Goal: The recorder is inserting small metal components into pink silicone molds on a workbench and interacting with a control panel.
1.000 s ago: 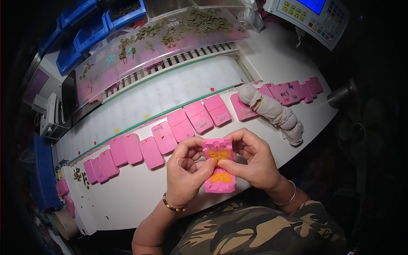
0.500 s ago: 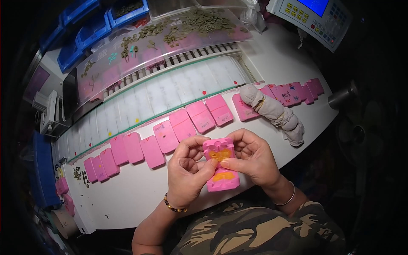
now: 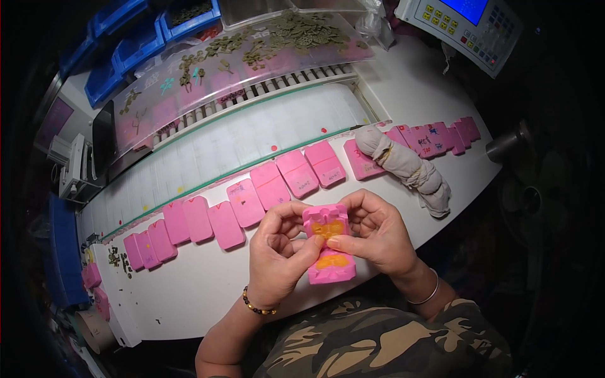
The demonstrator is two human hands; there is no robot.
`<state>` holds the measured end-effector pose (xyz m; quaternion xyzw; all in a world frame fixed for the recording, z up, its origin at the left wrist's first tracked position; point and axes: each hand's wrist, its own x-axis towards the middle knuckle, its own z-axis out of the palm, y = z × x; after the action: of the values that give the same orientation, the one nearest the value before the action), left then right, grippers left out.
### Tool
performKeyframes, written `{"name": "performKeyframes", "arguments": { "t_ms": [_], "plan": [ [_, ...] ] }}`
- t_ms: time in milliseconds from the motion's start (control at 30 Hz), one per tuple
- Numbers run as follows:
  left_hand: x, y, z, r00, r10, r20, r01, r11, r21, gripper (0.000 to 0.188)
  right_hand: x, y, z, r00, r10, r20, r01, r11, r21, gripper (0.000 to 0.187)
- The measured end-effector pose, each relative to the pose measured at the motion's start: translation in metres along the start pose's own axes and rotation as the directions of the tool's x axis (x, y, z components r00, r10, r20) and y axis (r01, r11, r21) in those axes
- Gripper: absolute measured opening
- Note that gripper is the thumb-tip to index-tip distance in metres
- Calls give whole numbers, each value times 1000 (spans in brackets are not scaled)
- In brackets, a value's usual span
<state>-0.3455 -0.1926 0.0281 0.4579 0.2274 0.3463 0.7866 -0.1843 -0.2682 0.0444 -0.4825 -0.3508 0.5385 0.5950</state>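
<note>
In front of my body I hold a pink block-shaped rubber mold with both hands above the table's front edge. The mold is bent back, and orange patches show on its inner face, above and below my thumbs. My left hand grips its left side, fingers curled behind and thumb pressed to the middle. On the opposite side my right hand does the same, its thumb tip meeting the left one. Whether a small piece sits between the thumb tips is hidden.
Pink molds line the white table, beside a tied grey cloth bundle. Behind runs a whitish belt with coloured dots. Beyond it, olive-green pieces lie on a clear sheet. A control panel stands far right.
The dots on the whitish belt have shifted to the left. My hands stay in place, and the mold is bent and tilted only very slightly differently.
</note>
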Motion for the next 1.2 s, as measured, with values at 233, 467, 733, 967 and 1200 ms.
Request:
{"name": "performKeyframes", "arguments": {
  "t_ms": [233, 467, 733, 967, 1200],
  "plan": [
    [1, -1, -2, 999, 29, 21, -30, 1000, 7, 40, 2, 1, 2, 999, 24, -25, -23, 999, 23, 36],
    [1, -2, -1, 1000, 20, -1, -20, 999, 24, 40, 1, 1, 0, 1000, 11, -5, -11, 999, -31, 36],
    [1, -1, -2, 1000, -28, -3, 28, 996, 90, 37, 4, -6, -5, 1000, 2, 20, -1, 999, -50, 34],
    [1, -1, -6, 999, -34, 22, 31, 992, 121, 28, 5, -4, -9, 1000, 20, -9, -20, 999, -45, 29],
    [1, -10, -13, 991, -97, -91, 97, 995, 1, 30, 9, 4, -9, 992, 128, 1, -124, 963, 238, 29]
  ]
}}
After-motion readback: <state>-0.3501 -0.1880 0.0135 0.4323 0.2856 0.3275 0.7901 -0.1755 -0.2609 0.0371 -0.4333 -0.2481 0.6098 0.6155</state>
